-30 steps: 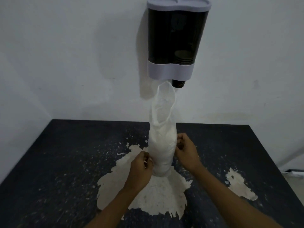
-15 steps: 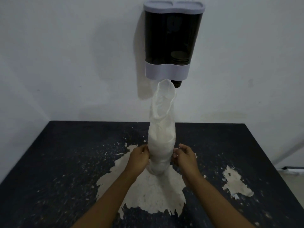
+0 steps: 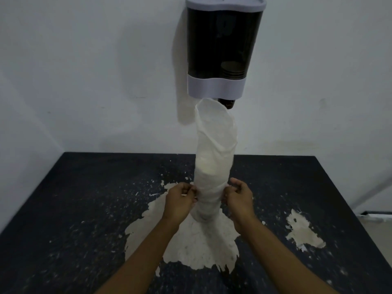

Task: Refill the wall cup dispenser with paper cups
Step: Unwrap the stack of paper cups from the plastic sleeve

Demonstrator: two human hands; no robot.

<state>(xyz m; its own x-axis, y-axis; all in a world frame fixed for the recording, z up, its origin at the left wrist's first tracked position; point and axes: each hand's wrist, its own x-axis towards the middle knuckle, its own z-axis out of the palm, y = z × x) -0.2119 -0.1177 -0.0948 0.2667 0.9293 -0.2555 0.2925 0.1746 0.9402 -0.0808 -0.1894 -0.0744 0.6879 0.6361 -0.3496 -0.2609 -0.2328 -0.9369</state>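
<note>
Left hand (image 3: 180,201) and right hand (image 3: 239,200) pinch the plastic-wrapped cup stack (image 3: 213,175); no writing is legible.

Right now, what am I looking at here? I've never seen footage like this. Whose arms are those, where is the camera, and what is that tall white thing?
No machine is at work here: the arms belong to a person wearing a camera on the head, so you look forward and down as they do. The left hand and right hand pinch the two sides of a plastic sleeve of paper cups, which stands upright on a dark table whose coating has peeled away in pale patches. The top of the sleeve is open and empty, with the cups lower down. On the wall above hangs the cup dispenser, dark with a grey lid and band. A few cups sit low inside it, and one pokes out below.
</note>
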